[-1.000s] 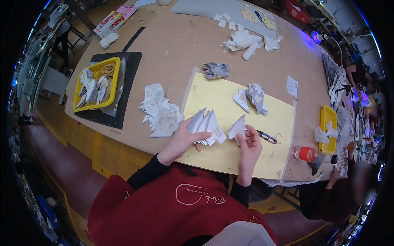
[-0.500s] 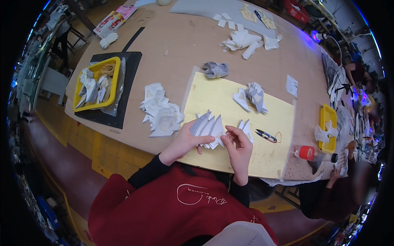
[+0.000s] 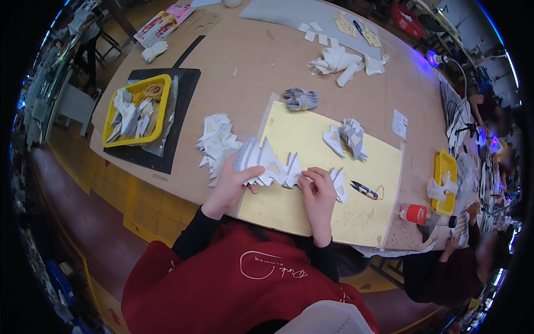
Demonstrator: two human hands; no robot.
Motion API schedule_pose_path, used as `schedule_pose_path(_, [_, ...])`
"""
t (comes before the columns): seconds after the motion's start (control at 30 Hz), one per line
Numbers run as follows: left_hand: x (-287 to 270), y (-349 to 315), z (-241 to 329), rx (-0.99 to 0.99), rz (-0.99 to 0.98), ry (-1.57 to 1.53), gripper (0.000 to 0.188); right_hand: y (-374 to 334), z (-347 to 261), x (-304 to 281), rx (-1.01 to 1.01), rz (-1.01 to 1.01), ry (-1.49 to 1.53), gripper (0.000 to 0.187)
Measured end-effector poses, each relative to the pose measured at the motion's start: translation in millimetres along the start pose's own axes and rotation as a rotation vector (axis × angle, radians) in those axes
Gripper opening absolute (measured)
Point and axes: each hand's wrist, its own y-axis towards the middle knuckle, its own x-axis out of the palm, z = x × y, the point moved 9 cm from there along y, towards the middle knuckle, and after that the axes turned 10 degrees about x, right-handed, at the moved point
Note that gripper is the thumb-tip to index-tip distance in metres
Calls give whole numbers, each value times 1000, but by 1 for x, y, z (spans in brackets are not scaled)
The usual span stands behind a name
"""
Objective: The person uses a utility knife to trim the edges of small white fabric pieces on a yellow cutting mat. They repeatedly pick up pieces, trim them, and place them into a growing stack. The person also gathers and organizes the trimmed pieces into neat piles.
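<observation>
My left hand (image 3: 229,181) is closed round a fanned stack of white and grey pointed cut pieces (image 3: 257,158), thumb laid across its front. Close to the stack, a smaller group of the same pieces (image 3: 292,170) is pinched at its edge by my right hand (image 3: 318,192), thumb and forefinger together. Two or so similar pieces (image 3: 338,183) lie just right of that hand on the yellow sheet (image 3: 272,209). Farther right rest dark thread snips (image 3: 364,190). A loose pile of white cut pieces (image 3: 216,136) spreads beyond my left hand.
At the sheet's far edge sits a tied grey bundle (image 3: 301,99); another fanned bundle (image 3: 352,138) lies nearer. A yellow tray (image 3: 161,114) stands left on a black board. To the right are a red-labelled bottle (image 3: 415,214), a yellow basket (image 3: 444,207) and another person.
My left hand has shifted left with its stack. A small group of pieces now shows apart from that stack, at my right hand's fingertips. The whole view has shifted slightly.
</observation>
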Motion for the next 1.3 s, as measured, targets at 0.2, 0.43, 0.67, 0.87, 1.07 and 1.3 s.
schedule_pose_path(0.2, [39,-5,-5,-58,-153,27,62,-8,-10,6,176,-255,523,24])
schedule_pose_path(0.43, [54,-14,-29,-179,-94,-344,65,-11,-4,-4,200,-172,559,27])
schedule_pose_path(0.67, [55,-8,-24,-76,-131,-79,60,-19,9,-9,248,-224,547,32])
schedule_pose_path(0.87, [61,-6,-20,-57,-171,3,61,-22,11,-8,267,-200,597,34])
schedule_pose_path(1.07, [58,-9,-27,-97,-130,-190,56,-21,19,-8,268,-153,608,37])
schedule_pose_path(1.3, [59,-7,-22,-74,-166,-83,53,-23,19,-8,276,-170,647,32])
